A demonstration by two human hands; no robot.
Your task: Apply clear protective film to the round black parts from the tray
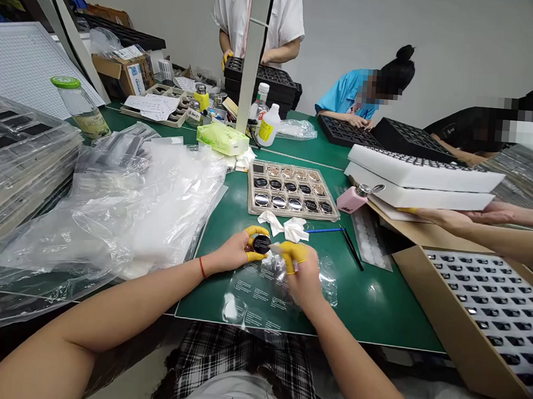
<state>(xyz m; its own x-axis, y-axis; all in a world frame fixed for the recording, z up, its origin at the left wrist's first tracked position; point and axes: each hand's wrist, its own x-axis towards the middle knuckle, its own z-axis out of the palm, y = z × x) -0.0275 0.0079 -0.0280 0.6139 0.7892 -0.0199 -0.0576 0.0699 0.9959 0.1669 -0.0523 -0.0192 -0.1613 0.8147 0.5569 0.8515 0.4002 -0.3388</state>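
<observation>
My left hand (239, 249), in yellow finger cots, pinches a round black disc (262, 244) with fine white print and a shiny rim. My right hand (299, 265), also in yellow finger cots, is closed on a small white piece (275, 248) that looks like folded tissue. Its tip meets the disc's right edge; motion blurs it slightly. Beneath both hands lies a clear plastic sheet (253, 300) printed with white text blocks. Just beyond are crumpled white tissues (295, 229), a blue stick (324, 230) and black tweezers (352, 249).
A clear tray (249, 189) holds several round parts. Right of it stand a pink pump bottle (353, 198) and a cardboard box (429, 298) of black parts. Plastic bags (154, 215) cover the left side. A co-worker's hands (454, 220) hold white foam trays (414, 196); other people work behind.
</observation>
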